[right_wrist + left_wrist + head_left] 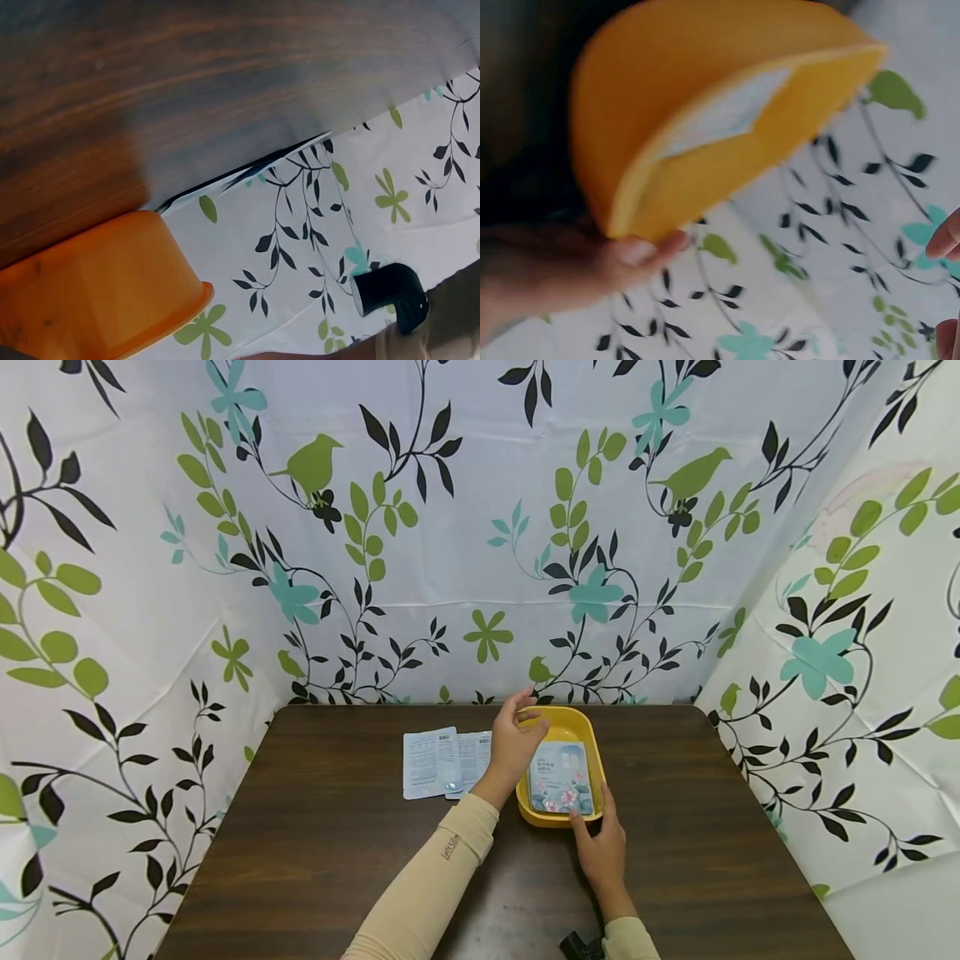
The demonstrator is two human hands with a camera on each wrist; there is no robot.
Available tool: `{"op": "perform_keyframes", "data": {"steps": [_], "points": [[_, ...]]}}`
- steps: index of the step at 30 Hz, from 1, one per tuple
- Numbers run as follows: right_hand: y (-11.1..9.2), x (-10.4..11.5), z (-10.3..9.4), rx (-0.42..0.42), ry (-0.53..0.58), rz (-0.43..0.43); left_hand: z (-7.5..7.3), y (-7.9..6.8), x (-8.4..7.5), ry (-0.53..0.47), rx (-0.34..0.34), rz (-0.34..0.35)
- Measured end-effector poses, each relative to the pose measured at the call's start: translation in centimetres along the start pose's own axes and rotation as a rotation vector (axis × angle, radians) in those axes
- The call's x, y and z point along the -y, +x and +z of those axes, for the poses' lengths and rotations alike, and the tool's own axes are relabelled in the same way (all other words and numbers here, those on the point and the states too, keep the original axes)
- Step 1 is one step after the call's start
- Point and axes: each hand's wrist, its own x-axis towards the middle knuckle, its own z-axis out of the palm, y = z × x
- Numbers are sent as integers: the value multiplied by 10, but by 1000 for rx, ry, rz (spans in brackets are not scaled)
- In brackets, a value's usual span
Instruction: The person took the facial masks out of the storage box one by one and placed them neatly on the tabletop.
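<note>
Two hands work at a yellow tray on a dark wooden table. The tray (pixel 558 820) stands toward the far edge of the table (pixel 337 868), right of centre. In it lies a pale packet (pixel 560 777) printed with pink flowers, its printed face up; whether others lie beneath cannot be told. The right hand (pixel 602 852) grips the tray's near right corner, thumb at the near rim and fingers along the right wall. The left hand (pixel 513 743) is raised about the tray's far left side; its fingers are parted, hold nothing and, in the left wrist view, stand apart from the tray. Left of the tray, two overlapping packets (pixel 429 766) lie flat, showing small print. A black device (pixel 581 946) sits beside the right sleeve (pixel 630 938). Behind rises a white curtain (pixel 457 552) patterned with leaves, birds and flowers.
</note>
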Motion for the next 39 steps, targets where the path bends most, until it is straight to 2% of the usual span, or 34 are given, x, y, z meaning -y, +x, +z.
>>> {"op": "perform_keyframes", "data": {"steps": [4,7,11,20,27,39], "points": [[0,0,-1,-5,-3,1,12,-8,23,42,5,-43],[0,0,-1,-9,-8,6,19,-13,36,55,1,-115],[0,-1,0,-16,-26,-6,28,-19,45,63,9,-229],[0,-4,2,-28,-32,-24,36,-26,62,124,-10,-395],[-2,-1,3,-42,-19,-54,35,-25,65,161,54,-444],[-1,0,2,-47,-18,-56,33,-22,70,175,79,-445]]}}
